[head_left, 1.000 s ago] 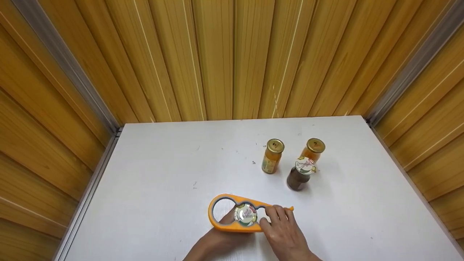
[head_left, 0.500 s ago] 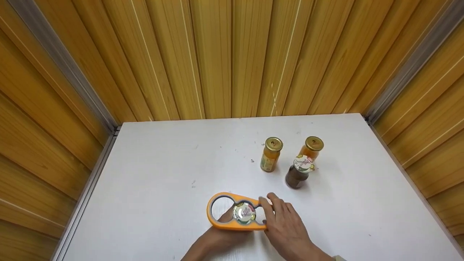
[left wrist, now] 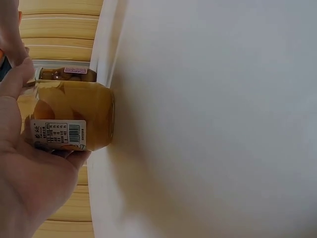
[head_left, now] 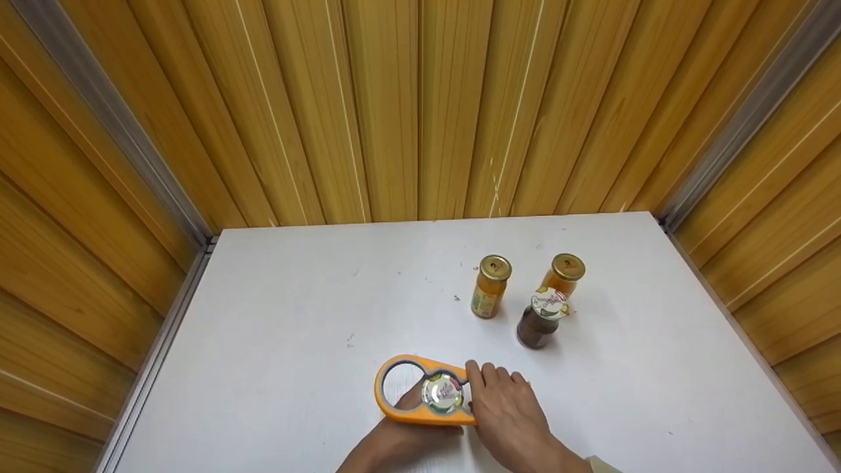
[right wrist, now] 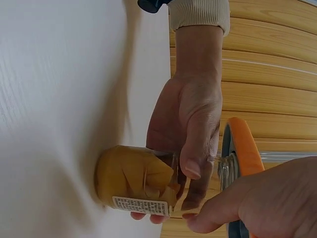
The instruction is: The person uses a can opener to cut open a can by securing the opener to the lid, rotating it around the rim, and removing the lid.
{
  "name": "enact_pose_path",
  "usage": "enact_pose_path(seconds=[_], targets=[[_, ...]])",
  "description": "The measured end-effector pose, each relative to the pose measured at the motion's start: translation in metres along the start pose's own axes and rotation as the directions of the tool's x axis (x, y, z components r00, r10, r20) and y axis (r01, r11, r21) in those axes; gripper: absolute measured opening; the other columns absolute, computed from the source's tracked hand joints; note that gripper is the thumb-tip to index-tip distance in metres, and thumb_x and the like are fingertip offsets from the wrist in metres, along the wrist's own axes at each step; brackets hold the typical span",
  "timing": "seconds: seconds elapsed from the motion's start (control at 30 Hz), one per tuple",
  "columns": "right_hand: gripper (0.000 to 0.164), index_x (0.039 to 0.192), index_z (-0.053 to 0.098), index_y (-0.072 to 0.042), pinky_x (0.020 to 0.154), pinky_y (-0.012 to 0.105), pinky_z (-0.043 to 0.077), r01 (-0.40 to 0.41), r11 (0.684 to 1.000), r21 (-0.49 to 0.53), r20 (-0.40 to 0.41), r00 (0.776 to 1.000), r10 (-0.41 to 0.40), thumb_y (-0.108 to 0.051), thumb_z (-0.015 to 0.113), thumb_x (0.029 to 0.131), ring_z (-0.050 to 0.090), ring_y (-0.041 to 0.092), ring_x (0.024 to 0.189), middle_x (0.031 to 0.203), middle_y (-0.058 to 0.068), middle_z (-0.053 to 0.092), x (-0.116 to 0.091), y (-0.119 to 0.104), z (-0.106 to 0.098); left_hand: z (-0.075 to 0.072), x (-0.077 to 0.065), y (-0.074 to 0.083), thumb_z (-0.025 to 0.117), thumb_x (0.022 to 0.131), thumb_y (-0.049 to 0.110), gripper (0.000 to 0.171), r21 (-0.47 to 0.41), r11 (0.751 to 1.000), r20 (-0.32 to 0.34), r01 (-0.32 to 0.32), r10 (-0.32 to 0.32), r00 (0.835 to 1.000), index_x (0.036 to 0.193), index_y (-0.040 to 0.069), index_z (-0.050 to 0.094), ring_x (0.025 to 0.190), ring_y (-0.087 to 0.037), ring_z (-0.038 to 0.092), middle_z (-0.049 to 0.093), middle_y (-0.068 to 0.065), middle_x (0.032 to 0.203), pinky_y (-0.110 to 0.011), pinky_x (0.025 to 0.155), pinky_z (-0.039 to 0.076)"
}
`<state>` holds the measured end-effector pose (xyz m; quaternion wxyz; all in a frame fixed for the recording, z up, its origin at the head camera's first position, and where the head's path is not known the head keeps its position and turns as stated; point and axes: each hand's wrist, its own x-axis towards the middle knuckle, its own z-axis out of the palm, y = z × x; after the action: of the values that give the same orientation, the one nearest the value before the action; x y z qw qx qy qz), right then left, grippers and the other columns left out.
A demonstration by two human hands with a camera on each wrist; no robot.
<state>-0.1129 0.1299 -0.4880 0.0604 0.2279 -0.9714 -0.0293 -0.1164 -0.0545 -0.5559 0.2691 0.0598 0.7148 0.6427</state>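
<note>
My left hand (left wrist: pixel 39 178) grips a glass jar (left wrist: pixel 74 116) of yellow fruit pieces, seen in the left wrist view with its base at the white tabletop. An orange jar opener (head_left: pixel 420 417) with grey-lined round openings lies level over the jar's top. The patterned lid (head_left: pixel 442 393) shows in its middle opening, while the larger end ring holds nothing. My right hand (head_left: pixel 509 407) grips the handle end, fingers laid across the far edge and thumb on the near side. In the right wrist view, the opener (right wrist: pixel 247 148) stands edge-on at the lid; part of the jar is behind left-hand fingers.
Three more jars stand farther back to the right on the white table (head_left: pixel 282 315): a gold-lidded orange jar (head_left: pixel 491 289), a second gold-lidded jar (head_left: pixel 568 266), and a dark jar (head_left: pixel 537 328) with a patterned lid partly covering it. Wood-look panels (head_left: pixel 420 112) enclose the table.
My right hand's fingers loosened and spread on the opener's handle, then folded down over it again, a little nearer the lid. The opener, the held jar and my left hand stay nearly in place.
</note>
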Motion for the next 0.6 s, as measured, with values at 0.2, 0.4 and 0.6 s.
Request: enact_pose_path(seconds=[0.2, 0.4, 0.6], targets=[[0.038, 0.105, 0.047, -0.007, 0.050, 0.032, 0.035, -0.014, 1.000, 0.004, -0.058, 0.998, 0.014, -0.022, 0.069, 0.078, 0.045, 0.018, 0.059, 0.071, 0.003, 0.041, 0.000, 0.000, 0.002, 0.004, 0.007, 0.004, 0.075, 0.074, 0.043, 0.061, 0.037, 0.999, -0.069, -0.027, 0.030, 0.997, 0.127, 0.030, 0.048, 0.109, -0.008, 0.048, 0.053, 0.014, 0.119, -0.041, 0.099, 0.032], [0.034, 0.102, 0.048, -0.007, 0.048, 0.031, 0.035, 0.003, 0.999, 0.037, -0.083, 0.997, 0.000, -0.016, 0.068, 0.077, 0.045, 0.017, 0.056, 0.069, 0.002, 0.042, 0.000, 0.003, 0.004, 0.002, 0.014, 0.002, 0.077, 0.074, 0.035, 0.057, 0.054, 0.998, -0.065, -0.030, 0.034, 0.997, 0.124, 0.026, 0.051, 0.104, -0.010, 0.051, 0.056, 0.012, 0.114, -0.040, 0.095, 0.035], [0.036, 0.101, 0.048, -0.007, 0.047, 0.030, 0.035, 0.020, 0.999, 0.047, -0.075, 0.997, -0.016, -0.017, 0.070, 0.074, 0.044, 0.015, 0.054, 0.069, 0.001, 0.042, 0.002, 0.006, 0.006, -0.001, 0.009, -0.002, 0.075, 0.075, 0.040, 0.064, -0.017, 1.000, -0.012, -0.021, 0.021, 1.000, 0.130, 0.028, 0.044, 0.110, -0.012, 0.047, 0.053, 0.011, 0.121, -0.041, 0.099, 0.031]])
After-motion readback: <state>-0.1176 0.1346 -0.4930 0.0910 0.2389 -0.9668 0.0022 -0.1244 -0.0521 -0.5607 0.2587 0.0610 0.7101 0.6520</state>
